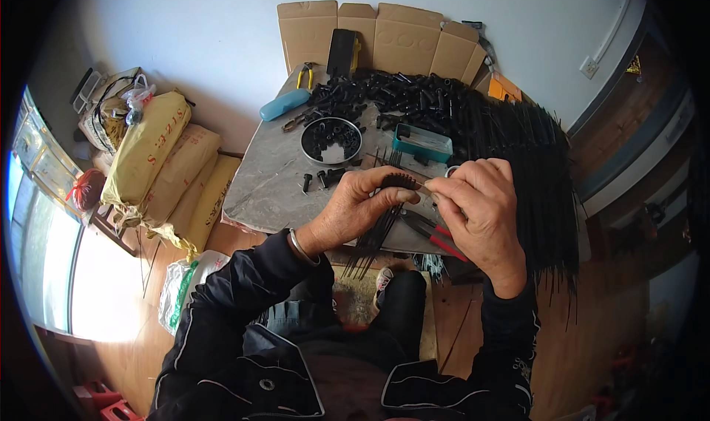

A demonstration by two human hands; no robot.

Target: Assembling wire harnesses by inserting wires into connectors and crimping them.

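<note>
Over the near edge of the table, my left hand [360, 204] is closed with thumb and fingers on a curved black ribbed strip [400, 180]. Close beside it, my right hand [479, 212] has its fingers pinched at the strip's right end, on a thin piece too small to name. A silver ring shape shows by the right fingers. Below the hands lie red-handled pliers [436, 238] and several thin black rods [375, 232]. A round metal-rimmed dish [304, 149] with small black parts sits beyond my left hand, and a teal box [444, 155] stands behind both hands.
Black tubular parts [414, 96] are heaped at the back before cardboard flaps [407, 36]. Long black rods [529, 170] hang over the table's right side. A blue case [285, 105] and yellow-handled pliers [307, 71] lie at the far left. Full sacks [159, 144] are stacked left.
</note>
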